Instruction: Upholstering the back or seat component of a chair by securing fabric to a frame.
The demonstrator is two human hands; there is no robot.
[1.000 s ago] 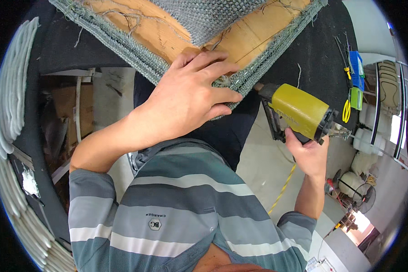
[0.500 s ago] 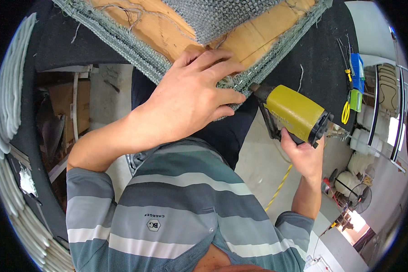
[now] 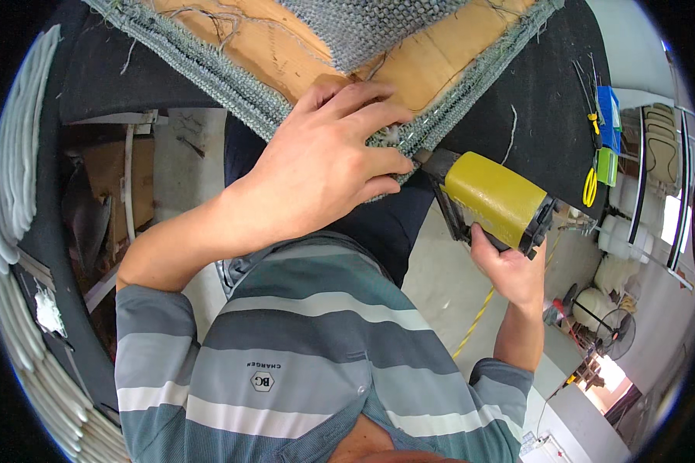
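- Left hand (image 3: 324,166) lying flat with fingers spread wide, pressing down on the folded edge of the grey woven fabric (image 3: 232,81), fingertips (image 3: 378,116) reaching onto the bare wooden board (image 3: 286,46).
- Right hand (image 3: 510,266) closing tightly around the grip of the yellow staple gun (image 3: 490,197), nose of the tool pointing up and left, sitting just beside the left hand's lower fingers at the fabric edge.
- Grey woven fabric wrapping over the rim of the wooden board, running as a band along two edges and meeting at a corner right under the left hand; a further piece of the same weave lying across the top of the board.
- Loose threads trailing over the wood near the upper edge.
- Black counter (image 3: 540,100) carrying the board, spreading out to the right and to the upper left.
- Blue, green and yellow small tools (image 3: 606,143) resting at the far right edge of the counter, well apart from both hands.
- Striped grey and green shirt (image 3: 301,347) filling the lower middle.
- Yellow line (image 3: 475,324) crossing the pale floor below the right wrist.
- Stack of white foam sheets (image 3: 15,154) curving along the left rim.
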